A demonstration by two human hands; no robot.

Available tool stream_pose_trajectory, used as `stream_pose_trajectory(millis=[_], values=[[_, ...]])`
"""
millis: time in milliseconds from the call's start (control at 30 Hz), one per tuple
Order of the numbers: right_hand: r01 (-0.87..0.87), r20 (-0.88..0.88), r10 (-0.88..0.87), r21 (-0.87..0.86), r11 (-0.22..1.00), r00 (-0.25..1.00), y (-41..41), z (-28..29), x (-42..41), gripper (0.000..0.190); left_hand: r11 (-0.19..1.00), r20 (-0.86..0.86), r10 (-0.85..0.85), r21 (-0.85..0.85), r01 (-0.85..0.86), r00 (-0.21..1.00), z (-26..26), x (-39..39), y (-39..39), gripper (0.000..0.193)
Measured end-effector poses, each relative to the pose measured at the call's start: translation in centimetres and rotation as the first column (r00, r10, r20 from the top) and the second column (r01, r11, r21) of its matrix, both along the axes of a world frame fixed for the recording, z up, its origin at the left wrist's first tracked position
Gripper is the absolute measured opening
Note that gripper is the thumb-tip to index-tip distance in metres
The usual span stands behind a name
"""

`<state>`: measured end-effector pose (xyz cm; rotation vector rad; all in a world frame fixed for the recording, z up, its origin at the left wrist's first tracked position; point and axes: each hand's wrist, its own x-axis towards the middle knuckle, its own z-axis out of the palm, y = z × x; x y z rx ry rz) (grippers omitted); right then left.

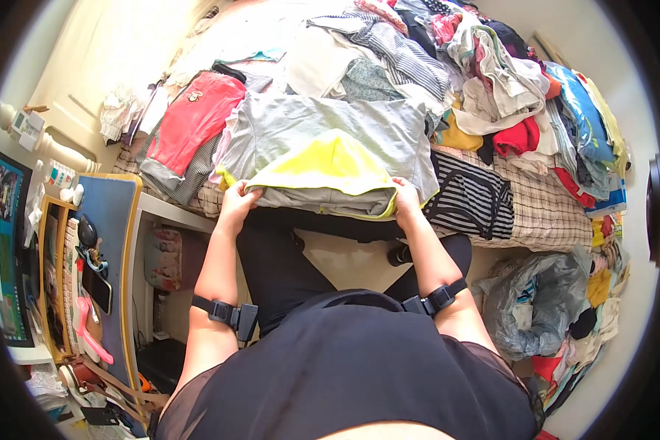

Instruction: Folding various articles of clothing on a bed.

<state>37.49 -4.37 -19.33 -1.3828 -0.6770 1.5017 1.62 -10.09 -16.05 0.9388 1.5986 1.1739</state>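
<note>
A light grey garment with a bright yellow panel (330,158) and yellow trim lies spread across the bed's front edge before me. My left hand (239,204) pinches the near edge at its left corner. At the right corner, my right hand (406,199) grips the same edge between thumb and fingers. Between the two hands the opening sags a little, showing grey cloth inside. Left of it is a folded red garment (201,113) with a small emblem. A black-and-white striped garment (470,195) lies flat just right of my right hand.
Heaped clothes (489,82) cover the bed's back and right. A plaid bedsheet (550,203) hangs at the front. At left stand a desk (107,220) with a phone (97,289), mouse (87,230) and monitor (3,247). A clear plastic bag (539,302) sits at lower right.
</note>
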Motion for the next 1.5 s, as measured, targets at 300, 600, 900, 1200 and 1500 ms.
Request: stream_pose_trajectory(millis=[300,600,900,1200,1500], values=[[-0.054,0.084,0.051,0.029,0.998,0.995,-0.6,0.7,0.1,0.011,0.979,-0.73,0.198,0.175,-0.101,0.654,0.9,2.8,0.4,0.016],[-0.443,0.885,-0.043,0.273,0.854,0.464,-2.1,5.9,-2.2,0.047,0.85,-0.786,0.04,0.352,0.393,0.617,3.5,2.0,1.3,0.041],[-0.62,0.974,-0.088,0.201,0.758,0.208,-3.8,5.4,2.1,0.025,0.861,-0.928,-0.006,0.185,0.474,0.372,2.4,2.5,1.3,0.023],[-0.472,0.795,0.142,0.196,0.86,0.589,1.5,5.0,0.2,0.048,0.947,-0.444,-0.287,0.004,0.322,0.849,2.5,1.5,5.8,0.052],[-0.757,0.678,0.702,-0.335,0.561,0.22,2.3,6.2,2.1,0.037,0.674,-0.178,-0.734,-0.309,0.67,0.656,4.7,1.4,6.1,0.034]])
